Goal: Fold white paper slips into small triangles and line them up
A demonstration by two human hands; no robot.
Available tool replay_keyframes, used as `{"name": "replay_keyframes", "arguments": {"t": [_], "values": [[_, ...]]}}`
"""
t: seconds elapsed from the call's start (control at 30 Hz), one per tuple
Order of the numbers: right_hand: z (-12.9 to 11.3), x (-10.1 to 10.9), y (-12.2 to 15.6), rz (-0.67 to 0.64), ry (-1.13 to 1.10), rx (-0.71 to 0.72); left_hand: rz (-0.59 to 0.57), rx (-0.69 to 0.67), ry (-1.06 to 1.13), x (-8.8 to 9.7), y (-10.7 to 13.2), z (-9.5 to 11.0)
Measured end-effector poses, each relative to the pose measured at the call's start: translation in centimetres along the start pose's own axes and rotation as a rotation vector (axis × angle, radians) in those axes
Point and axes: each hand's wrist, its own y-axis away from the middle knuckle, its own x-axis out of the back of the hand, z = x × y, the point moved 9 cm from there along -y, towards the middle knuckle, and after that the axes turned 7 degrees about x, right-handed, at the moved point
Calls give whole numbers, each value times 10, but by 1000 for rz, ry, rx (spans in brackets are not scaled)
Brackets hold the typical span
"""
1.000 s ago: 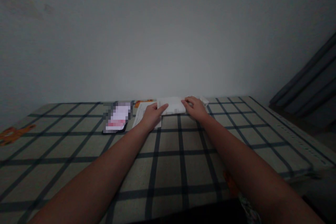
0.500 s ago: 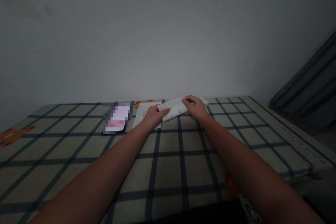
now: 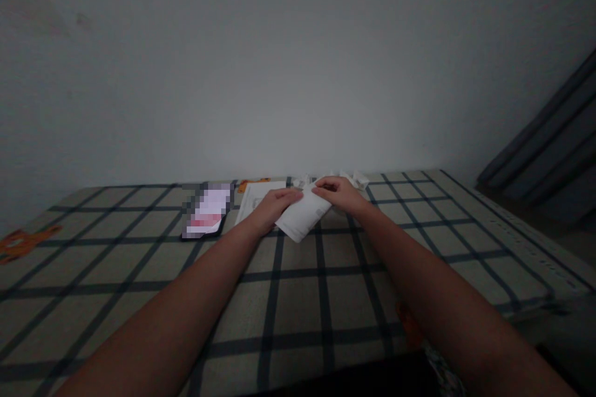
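Note:
A flat white packet (image 3: 302, 214), with faint grey print, is held tilted above the checked cloth between my two hands. My left hand (image 3: 274, 208) is closed on its left edge, thumb lying on top. My right hand (image 3: 339, 193) pinches its upper right edge between thumb and fingers. Beneath and beside my left hand lies a white printed sheet or flat packet (image 3: 254, 195), partly covered by that hand. Crumpled white pieces (image 3: 357, 180), of paper or film, lie behind my right hand; what they are exactly I cannot tell.
A phone (image 3: 209, 208) with a lit, blurred screen lies left of the white sheet. The checked cloth (image 3: 298, 291) covers the surface up to the grey wall (image 3: 298, 74). Dark folded fabric (image 3: 549, 136) hangs at the right. Orange figures are printed on the cloth.
The white packet has turned so its near corner points down toward me, showing more of its face. My right hand has shifted slightly left and down. Crumpled white pieces behind are more visible.

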Motion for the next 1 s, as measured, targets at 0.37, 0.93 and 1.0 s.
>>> {"name": "replay_keyframes", "arguments": {"t": [0.37,0.93,1.0], "values": [[-4,9,0,117,-99,-26,251,-219,-100,14,3,13],[18,10,1,170,-223,-106,164,-107,-166,4,3,4],[19,10,2,175,-227,-114,156,-95,-156,4,3,3]]}}
